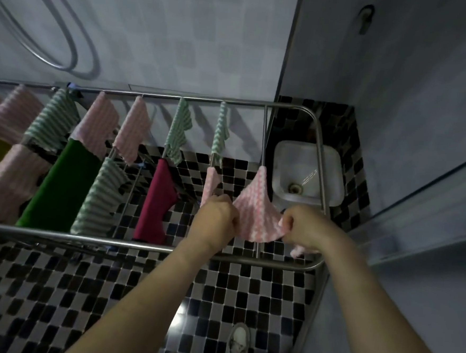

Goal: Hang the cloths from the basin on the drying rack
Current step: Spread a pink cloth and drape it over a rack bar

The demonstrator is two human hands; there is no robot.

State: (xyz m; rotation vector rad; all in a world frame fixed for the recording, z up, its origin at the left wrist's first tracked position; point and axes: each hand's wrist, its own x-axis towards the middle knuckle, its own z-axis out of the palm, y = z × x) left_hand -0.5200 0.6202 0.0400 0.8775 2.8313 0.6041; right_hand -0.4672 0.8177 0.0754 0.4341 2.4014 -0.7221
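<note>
Standing nearest the camera, a pair of pale shoes (238, 345) rests on the black, grey and white mosaic floor (52, 301), and two bare forearms reach from there over the near rail of the drying rack (138, 245). Just past that rail the left hand (218, 216) has its fingers curled in, pinching the left edge of a pink checked cloth (257, 208). The right hand (303, 225) pinches the cloth's right corner in curled fingers, and a small tail of the same fabric hangs out beneath that hand. The cloth lies between the two hands, stretched wide at their level and narrowing to a peak farther off, where it is draped over the rack's last rod on the right. To the left along the rack hang a magenta cloth (158, 198), a green cloth (58, 180) and several pink and green-striped cloths (178, 128) over the other rods. Beyond the right end of the rack, seen between its tubes, a white square basin (306, 173) sits on the floor, well apart from the hands, with a drain in its bottom. Farther back rises the pale tiled wall (181, 35), with a loop of metal hose (59, 66) hanging at the upper left.
</note>
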